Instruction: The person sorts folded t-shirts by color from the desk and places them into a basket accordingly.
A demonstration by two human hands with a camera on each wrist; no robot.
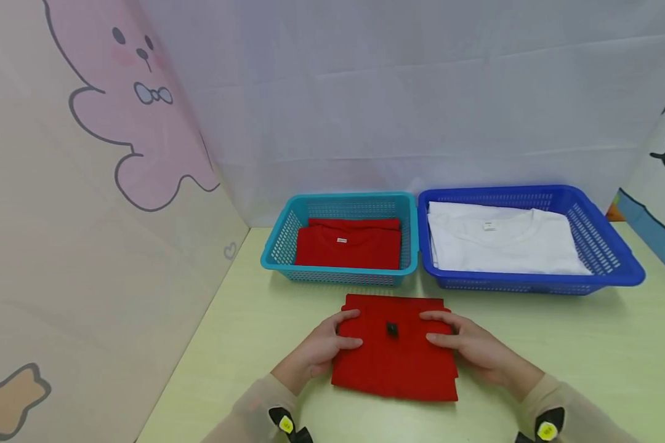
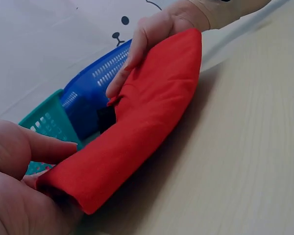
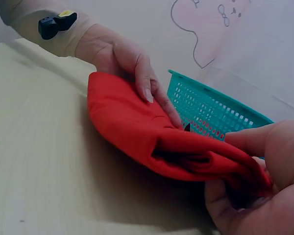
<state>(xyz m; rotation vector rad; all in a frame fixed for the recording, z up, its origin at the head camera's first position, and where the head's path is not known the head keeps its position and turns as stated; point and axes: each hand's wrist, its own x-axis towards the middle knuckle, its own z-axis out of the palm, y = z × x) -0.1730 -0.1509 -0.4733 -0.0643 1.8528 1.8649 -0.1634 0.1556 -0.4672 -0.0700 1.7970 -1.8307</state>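
Between both hands is a folded red shirt (image 1: 393,369) with a small dark label near its collar. My left hand (image 1: 324,344) grips its left side, thumb and fingers on top and the rest underneath, as the left wrist view shows. On the opposite side my right hand (image 1: 473,344) pinches the folded layers, with fingers beneath the cloth (image 3: 137,132) in the right wrist view. The shirt's near edge is lifted off the table, with a shadow below it. Just beyond it stands a teal basket (image 1: 338,274) holding folded red shirts (image 1: 349,249).
A blue basket (image 1: 532,282) with folded white shirts (image 1: 504,243) stands right of the teal one, their rims close together. Both are near the back curtain (image 1: 421,111). A wall with cartoon prints (image 1: 88,246) borders the pale table (image 1: 227,344) on the left.
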